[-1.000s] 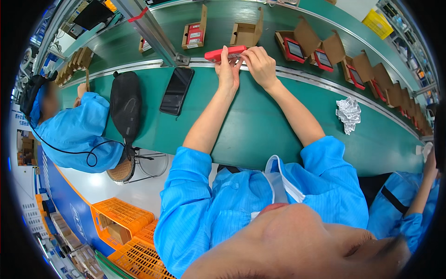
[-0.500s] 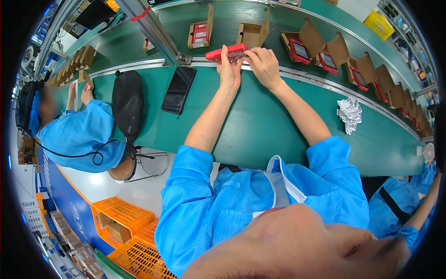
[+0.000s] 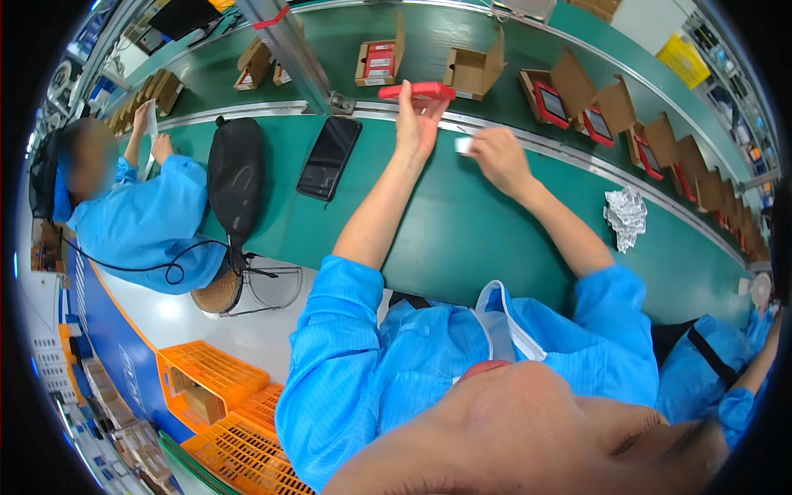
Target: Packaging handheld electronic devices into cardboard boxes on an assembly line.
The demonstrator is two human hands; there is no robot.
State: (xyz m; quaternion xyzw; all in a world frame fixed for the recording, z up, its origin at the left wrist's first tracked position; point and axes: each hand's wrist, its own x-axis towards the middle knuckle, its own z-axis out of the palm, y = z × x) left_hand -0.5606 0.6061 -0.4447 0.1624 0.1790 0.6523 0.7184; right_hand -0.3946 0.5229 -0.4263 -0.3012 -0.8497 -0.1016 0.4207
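Fingers and thumb of my left hand (image 3: 417, 130) are wrapped round a red handheld device (image 3: 419, 91), raised above the far edge of the green bench. It is tilted nearly edge-on, so its face is hard to see. To the right and a little nearer, my right hand (image 3: 502, 159) is closed, pinching a small white slip (image 3: 464, 146) that looks like paper or a label. That hand is apart from the device. Beyond the device stands an open cardboard box (image 3: 472, 78) with nothing visible inside. A cardboard box (image 3: 380, 58) left of it holds red and white packets.
A black phone (image 3: 328, 158) and a black pouch (image 3: 235, 181) lie left. Crumpled silvery-white slips (image 3: 625, 216) are piled right. Open boxes with red devices (image 3: 551, 103) line the conveyor. A metal post (image 3: 293, 54) rises behind the phone. Another person (image 3: 144, 214) sits at left.
My right hand has left the device and moved right and nearer, now with the white slip in its fingers. My left hand still holds the device. The whole view has shifted slightly.
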